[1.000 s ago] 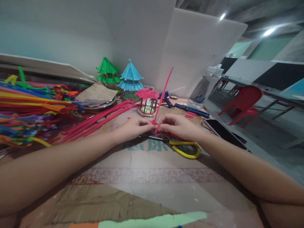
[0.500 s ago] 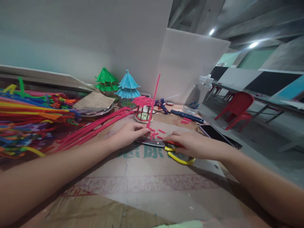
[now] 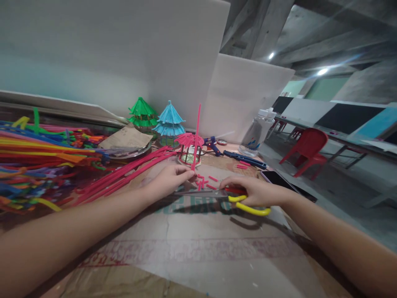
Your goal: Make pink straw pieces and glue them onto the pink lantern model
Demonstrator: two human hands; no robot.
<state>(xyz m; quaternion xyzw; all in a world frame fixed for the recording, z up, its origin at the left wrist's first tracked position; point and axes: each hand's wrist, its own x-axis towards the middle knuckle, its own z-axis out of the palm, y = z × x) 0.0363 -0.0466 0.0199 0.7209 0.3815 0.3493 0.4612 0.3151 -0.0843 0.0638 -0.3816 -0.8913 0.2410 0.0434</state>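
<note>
My left hand (image 3: 173, 178) pinches the lower end of an upright pink pipe cleaner (image 3: 197, 124). To its right, my right hand (image 3: 251, 190) is closed on the yellow and red handles of the scissors (image 3: 254, 210), whose blades point left towards my left hand. Several short pink pieces (image 3: 211, 187) lie on the table just beyond the blades. Behind the upright stem stands a small pavilion with a pink fringed roof (image 3: 187, 140). A bundle of long pink pipe cleaners (image 3: 124, 169) lies beside my left forearm.
Colourful pipe cleaners (image 3: 40, 153) are heaped at the left. Behind stand a green model (image 3: 142, 112) and a blue model (image 3: 169, 120). A glue gun (image 3: 213, 145), dark blue pliers-like tool (image 3: 245, 159), clear bottle (image 3: 256, 132) and phone (image 3: 281, 181) are at the right.
My right hand has closed on the scissors and lifted them off the table, moving them slightly right. My left hand still holds the pink stem, which stands more upright.
</note>
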